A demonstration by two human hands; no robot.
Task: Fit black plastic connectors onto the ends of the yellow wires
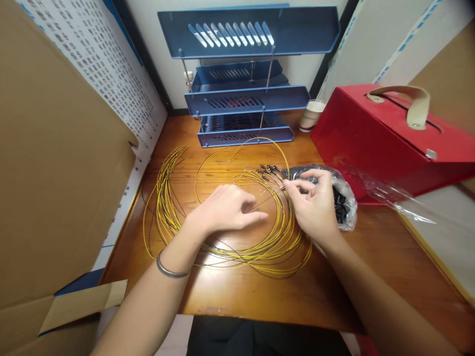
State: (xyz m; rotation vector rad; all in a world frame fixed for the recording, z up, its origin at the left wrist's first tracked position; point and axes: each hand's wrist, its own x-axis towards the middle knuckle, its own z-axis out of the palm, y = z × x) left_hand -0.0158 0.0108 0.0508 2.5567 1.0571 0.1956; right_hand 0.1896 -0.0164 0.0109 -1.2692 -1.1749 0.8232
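Note:
My right hand [313,205] pinches a small black connector [282,188] between thumb and forefinger, above the right side of a loose coil of thin yellow-and-black wires [285,232]. A thin dark wire runs from this pinch toward my left hand [235,210]. Over the middle of the coil, the left thumb and forefinger are apart, with a gap between them; its other fingers are partly hidden. Several black-capped wire ends [267,170] lie just beyond the right fingertips. Beside the right hand, a clear plastic bag [351,215] holds many small black pieces [339,205].
Behind the wires stands a blue tiered tray rack [247,101]. A paper cup [310,116] and a red box with a beige handle [389,143] are at the right. Cardboard [55,148] walls the left side. The wooden table's [230,296] front edge is near my lap.

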